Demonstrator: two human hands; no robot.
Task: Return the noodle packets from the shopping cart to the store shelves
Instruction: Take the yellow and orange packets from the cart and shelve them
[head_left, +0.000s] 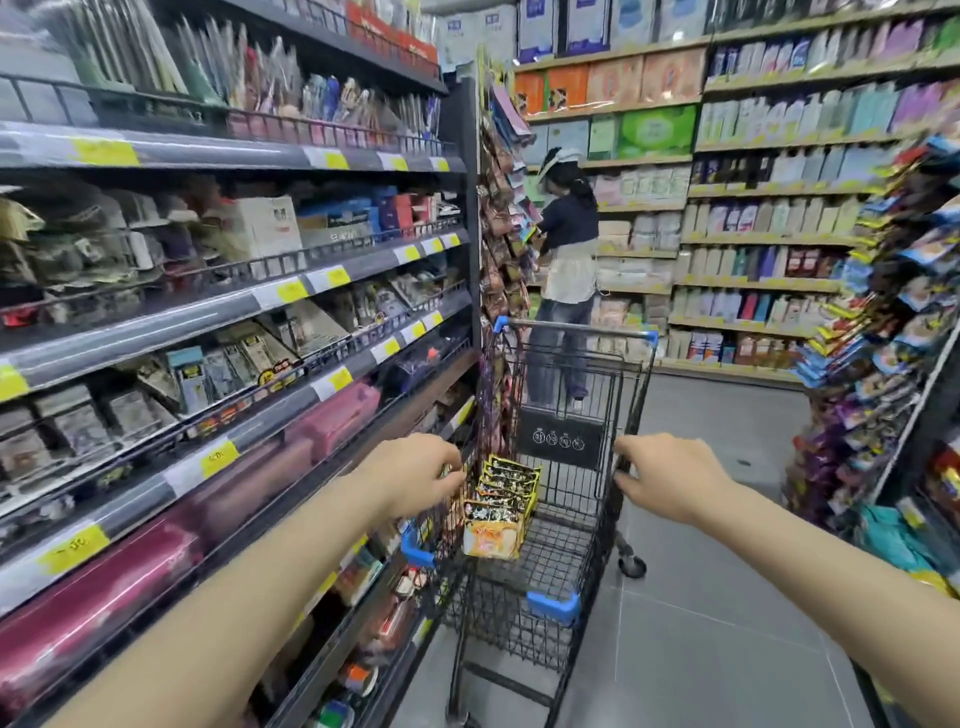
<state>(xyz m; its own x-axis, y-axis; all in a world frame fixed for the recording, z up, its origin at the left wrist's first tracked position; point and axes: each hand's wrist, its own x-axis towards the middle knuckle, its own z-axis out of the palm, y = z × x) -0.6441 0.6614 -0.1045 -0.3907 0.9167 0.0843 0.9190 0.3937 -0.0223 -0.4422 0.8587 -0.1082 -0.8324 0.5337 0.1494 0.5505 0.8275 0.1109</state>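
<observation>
Both hands, left hand (415, 475) and right hand (662, 478), are curled around the shopping cart (550, 566) handle; noodle packets (501, 506) (stacked upright) are kept inside the basket, beside the store shelves (218, 322).

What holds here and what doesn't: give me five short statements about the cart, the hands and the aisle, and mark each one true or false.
1. Both hands grip the cart's rear rim. True: the left hand and the right hand curl over the shopping cart on either side.
2. The noodle packets have been shelved. False: the noodle packets stand in the cart basket, against its left side.
3. The cart is piled full. False: only that one row of packets shows; the rest of the basket is bare wire.
4. Another person stands beyond the cart, facing the shelves. True.
5. The left-hand shelves carry yellow price tags. True.
</observation>
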